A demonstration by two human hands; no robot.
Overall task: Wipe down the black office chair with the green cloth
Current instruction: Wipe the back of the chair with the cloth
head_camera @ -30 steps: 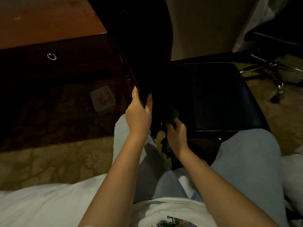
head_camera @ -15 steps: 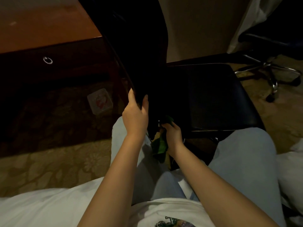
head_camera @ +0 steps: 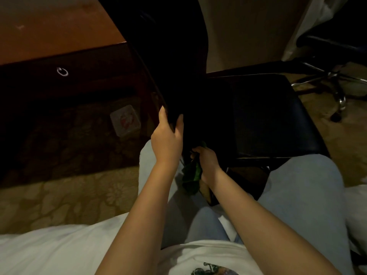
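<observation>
one black office chair [head_camera: 258, 116] straight ahead, just in front of the knees, seat flat and dark, backrest rising up and to the left. two bare hands out in front, close together but not touching. left hand [head_camera: 166, 141] clamped on the near edge of the backrest, thumb on one side of the edge, fingers on the other. right hand [head_camera: 206, 161] lower and just to the right, curled tight round one green cloth [head_camera: 191, 175], bunched, up against the foot of the backrest near the seat's rear corner; loose end of the cloth hanging down beside the wrist, between the legs. two legs in pale trousers [head_camera: 301, 195], one on either side of the chair's near corner. to the left, one wooden desk [head_camera: 49, 32] with one metal ring pull [head_camera: 62, 71] on its dark front. one small white packet [head_camera: 125, 121] with a red mark, lying on the patterned carpet [head_camera: 59, 195] beside the desk. far right, one second chair [head_camera: 340, 98], chromed base and castors showing. white bedding [head_camera: 49, 253] along the bottom.
</observation>
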